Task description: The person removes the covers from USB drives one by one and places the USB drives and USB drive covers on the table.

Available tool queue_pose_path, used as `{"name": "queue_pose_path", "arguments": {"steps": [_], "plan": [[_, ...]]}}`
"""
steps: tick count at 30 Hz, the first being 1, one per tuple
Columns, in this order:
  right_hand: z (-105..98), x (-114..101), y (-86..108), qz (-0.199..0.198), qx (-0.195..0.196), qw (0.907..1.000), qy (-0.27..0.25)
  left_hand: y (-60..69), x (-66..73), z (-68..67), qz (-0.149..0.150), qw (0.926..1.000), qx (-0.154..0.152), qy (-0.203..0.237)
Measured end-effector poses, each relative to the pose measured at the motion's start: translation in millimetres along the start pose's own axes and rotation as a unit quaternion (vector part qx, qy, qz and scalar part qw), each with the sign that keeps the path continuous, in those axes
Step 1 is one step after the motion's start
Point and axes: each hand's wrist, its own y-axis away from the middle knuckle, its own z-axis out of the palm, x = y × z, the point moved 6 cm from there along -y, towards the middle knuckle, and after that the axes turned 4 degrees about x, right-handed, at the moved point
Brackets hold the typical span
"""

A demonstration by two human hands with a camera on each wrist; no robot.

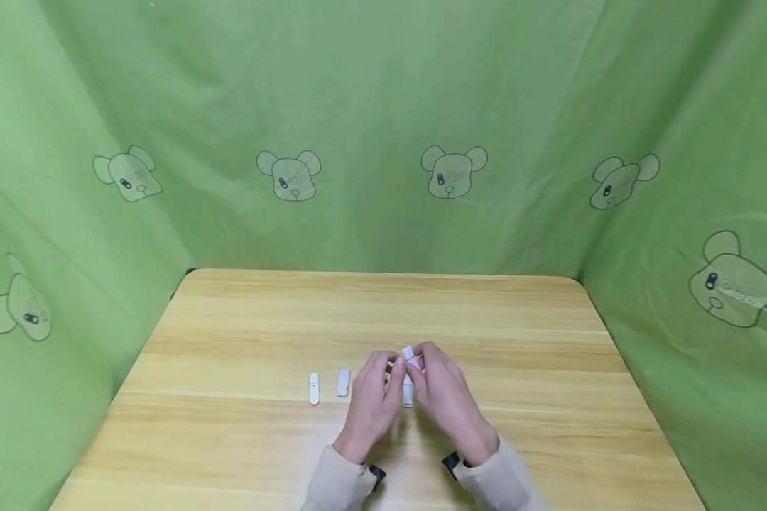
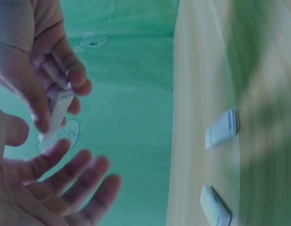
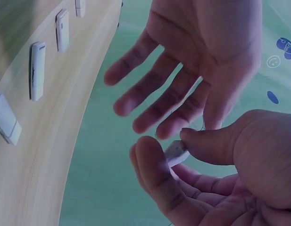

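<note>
My right hand (image 1: 449, 397) pinches a small white stick, which looks like a USB flash drive (image 2: 63, 107), between thumb and fingers above the table. In the right wrist view the fingers hide most of that drive (image 3: 177, 151). My left hand (image 1: 372, 399) is close beside it, its fingers spread and slightly bent, holding nothing. The left wrist view shows this left hand (image 2: 55, 193) just below the held drive. On the table under the hands lies another white stick (image 1: 408, 394), partly covered in the head view.
Left of the hands, a white block-like stick (image 1: 343, 383) and a slim round-ended white stick (image 1: 314, 389) lie on the wooden table (image 1: 243, 312). Several such sticks form a row in the right wrist view. Green curtains (image 1: 371, 234) with bear-head prints surround the table's back and sides.
</note>
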Motion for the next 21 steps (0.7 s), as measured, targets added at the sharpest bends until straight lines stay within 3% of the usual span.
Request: {"name": "queue_pose_path", "arguments": {"steps": [6, 9, 15, 17, 21], "plan": [[2.3, -5.6, 5.8, -0.033, 0.014, 0.9993, -0.004, -1.5, -1.4, 1.3, -0.051, 0.9979, 0.005, 0.039], [3.2, -7.0, 8.3, -0.031, 0.009, 0.9994, -0.013, -1.4, -2.8, -0.2, -0.073, 0.995, 0.011, 0.067], [2.5, -6.7, 9.8, 0.023, -0.033, 0.9972, -0.063, -0.1, -4.0, -4.5, -0.097, 0.9893, 0.027, 0.106], [3.1, -5.3, 9.5, 0.05, -0.056, 0.9922, -0.099, 0.5, -4.1, -4.9, -0.106, 0.9869, 0.022, 0.12], [6.4, -1.8, 8.9, 0.096, -0.108, 0.9735, -0.177, 0.8, -3.8, -6.0, -0.129, 0.9808, 0.014, 0.145]]}}
